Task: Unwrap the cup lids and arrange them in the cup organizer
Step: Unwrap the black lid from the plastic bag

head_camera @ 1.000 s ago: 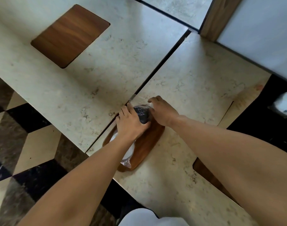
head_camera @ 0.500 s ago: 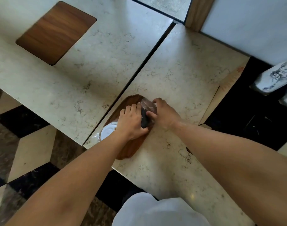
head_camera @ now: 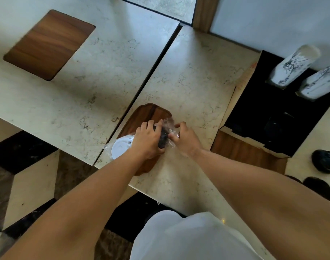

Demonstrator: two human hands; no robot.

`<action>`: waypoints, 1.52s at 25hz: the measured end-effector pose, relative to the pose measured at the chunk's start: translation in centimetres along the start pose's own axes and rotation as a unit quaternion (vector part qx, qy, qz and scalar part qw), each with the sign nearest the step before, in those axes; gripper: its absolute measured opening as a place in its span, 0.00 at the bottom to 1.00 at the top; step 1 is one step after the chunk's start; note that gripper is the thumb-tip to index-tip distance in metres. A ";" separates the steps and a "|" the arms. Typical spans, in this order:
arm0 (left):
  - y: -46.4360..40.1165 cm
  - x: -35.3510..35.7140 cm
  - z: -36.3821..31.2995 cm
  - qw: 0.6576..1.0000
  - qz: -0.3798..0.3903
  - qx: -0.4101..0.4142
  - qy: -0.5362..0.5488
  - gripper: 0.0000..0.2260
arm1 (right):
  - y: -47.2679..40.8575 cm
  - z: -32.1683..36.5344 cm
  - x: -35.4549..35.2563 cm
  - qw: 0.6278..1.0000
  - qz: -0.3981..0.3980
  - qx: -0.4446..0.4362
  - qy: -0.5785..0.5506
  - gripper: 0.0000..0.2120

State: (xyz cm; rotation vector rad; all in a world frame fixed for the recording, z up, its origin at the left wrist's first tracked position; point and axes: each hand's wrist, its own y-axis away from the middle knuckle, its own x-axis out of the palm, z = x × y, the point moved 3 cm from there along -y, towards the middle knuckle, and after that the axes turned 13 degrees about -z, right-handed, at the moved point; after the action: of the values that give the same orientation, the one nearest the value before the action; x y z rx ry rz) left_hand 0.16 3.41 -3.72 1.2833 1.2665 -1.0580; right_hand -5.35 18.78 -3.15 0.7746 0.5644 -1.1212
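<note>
Left hand: the left hand [head_camera: 148, 140] lies palm down over the wooden tray [head_camera: 141, 117], fingers curled round a dark stack of cup lids [head_camera: 162, 136], grasping it.
Right hand: the right hand [head_camera: 185, 138] sits just right of the stack, thumb and fingers pinching the clear plastic wrap [head_camera: 168, 123].
Stack axis: the dark stack lies on its side, long axis running from the tray's near end toward its far end.
White lids: a wrapped white lid stack [head_camera: 121, 147] rests at the tray's near-left end, face up.
Bench: the tray sits on the marble bench [head_camera: 194, 81].
Change: the wrap now stands looser off the stack's far end than a moment ago; the white lid shows more fully.
</note>
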 end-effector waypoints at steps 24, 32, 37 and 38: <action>2.3 1.3 -15.0 0.963 0.065 0.257 0.048 0.45 | 14.0 -12.7 -4.9 0.930 -0.263 0.194 -0.171 0.12; 5.0 4.1 -20.6 0.940 0.080 0.329 0.029 0.43 | 19.4 -17.8 -5.4 0.906 -0.296 0.257 -0.162 0.15; 6.0 5.2 -20.7 0.945 0.057 0.321 0.025 0.41 | 20.2 -18.6 -5.1 0.918 -0.303 0.235 -0.103 0.18; 6.1 5.2 -20.6 0.946 0.052 0.317 0.032 0.41 | 20.2 -18.7 -5.1 0.919 -0.308 0.229 -0.093 0.17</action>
State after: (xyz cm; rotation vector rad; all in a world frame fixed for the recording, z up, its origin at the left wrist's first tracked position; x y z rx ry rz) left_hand 5.38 24.81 -6.11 1.8548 0.9123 -1.4169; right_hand 11.48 40.98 -5.68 0.9013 0.3924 -1.9379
